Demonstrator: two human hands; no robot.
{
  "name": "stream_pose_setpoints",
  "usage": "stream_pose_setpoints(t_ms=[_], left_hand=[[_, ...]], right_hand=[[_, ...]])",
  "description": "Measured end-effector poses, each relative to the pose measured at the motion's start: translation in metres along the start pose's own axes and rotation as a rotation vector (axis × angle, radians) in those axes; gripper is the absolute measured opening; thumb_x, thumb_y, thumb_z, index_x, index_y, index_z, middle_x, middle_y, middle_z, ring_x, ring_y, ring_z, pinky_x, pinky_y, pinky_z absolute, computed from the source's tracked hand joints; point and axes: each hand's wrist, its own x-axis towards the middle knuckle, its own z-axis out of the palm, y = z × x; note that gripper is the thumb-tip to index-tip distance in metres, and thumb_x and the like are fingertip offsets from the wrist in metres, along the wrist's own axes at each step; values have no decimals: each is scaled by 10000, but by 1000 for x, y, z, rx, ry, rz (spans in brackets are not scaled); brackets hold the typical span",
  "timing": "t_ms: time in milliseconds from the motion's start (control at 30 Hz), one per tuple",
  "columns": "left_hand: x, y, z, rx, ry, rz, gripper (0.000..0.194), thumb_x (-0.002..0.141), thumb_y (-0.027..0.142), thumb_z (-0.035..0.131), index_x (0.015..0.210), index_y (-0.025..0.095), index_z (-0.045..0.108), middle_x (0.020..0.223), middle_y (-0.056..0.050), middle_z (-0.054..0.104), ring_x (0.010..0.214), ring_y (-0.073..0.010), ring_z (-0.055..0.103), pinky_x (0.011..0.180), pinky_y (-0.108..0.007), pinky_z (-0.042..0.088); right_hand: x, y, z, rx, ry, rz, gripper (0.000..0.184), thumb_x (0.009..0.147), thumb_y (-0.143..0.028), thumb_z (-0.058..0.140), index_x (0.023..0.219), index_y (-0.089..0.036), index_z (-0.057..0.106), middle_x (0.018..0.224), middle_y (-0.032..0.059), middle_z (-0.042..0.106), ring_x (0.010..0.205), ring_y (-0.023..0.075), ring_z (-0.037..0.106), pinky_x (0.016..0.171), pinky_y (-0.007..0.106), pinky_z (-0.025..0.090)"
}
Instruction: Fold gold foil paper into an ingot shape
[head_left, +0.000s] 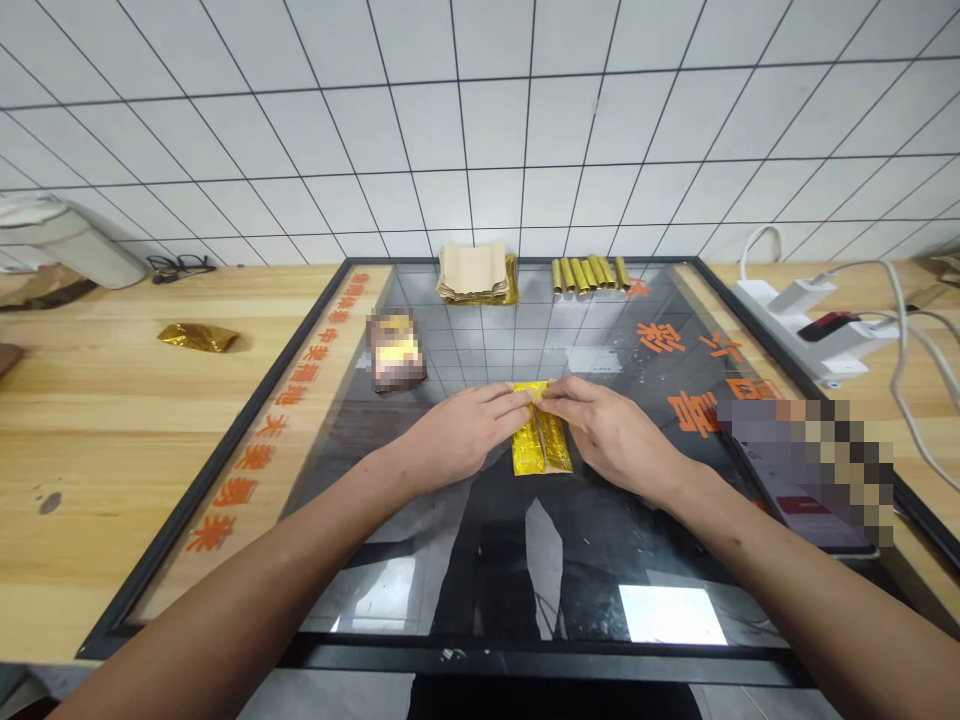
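Observation:
A folded strip of gold foil paper (541,440) lies on the glass-covered board (517,590), its tan backing showing along the lower edge. My left hand (465,432) and my right hand (611,437) meet at its upper end, with fingertips pinching the fold from either side. Straight ahead, a stack of tan paper sheets (474,272) rests on gold foil (510,285). Several small gold rolls (588,273) stand in a row to its right.
A pixelated packet (396,350) lies left of my hands, and a pixelated object (806,470) covers part of the board's right side. A crumpled gold foil piece (198,337) lies on the wooden table (97,440). A white power strip (802,325) with cables sits at right.

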Motion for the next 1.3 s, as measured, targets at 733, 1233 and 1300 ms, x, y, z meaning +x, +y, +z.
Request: stream_pose_setpoints(t_ms=[733, 1233, 1300], left_hand=[[4, 5, -4, -6, -49, -60, 368, 1072, 86, 435, 1377, 129, 635, 1529, -152, 648, 1452, -278, 588, 1201, -460, 521], [3, 5, -2, -11, -78, -71, 372, 1097, 107, 401, 1398, 109, 619, 1550, -165, 631, 1460, -279, 586, 1238, -469, 485], [3, 6, -3, -11, -79, -72, 375, 1091, 98, 404, 1394, 97, 623, 1543, -173, 635, 1467, -272, 584, 1267, -465, 457]], right_hand=[[8, -6, -2, -428, -120, 144, 541, 1002, -70, 501, 1509, -172, 660, 1592, 217, 589, 1453, 353, 560, 1115, 490, 482], [-6, -15, -10, -493, -141, 123, 497, 1020, -61, 457, 1466, -134, 663, 1518, 214, 646, 1367, 352, 615, 1049, 478, 518], [-6, -17, -11, -499, -159, 123, 496, 1032, -62, 446, 1475, -128, 658, 1524, 214, 644, 1378, 360, 611, 1057, 485, 517]])
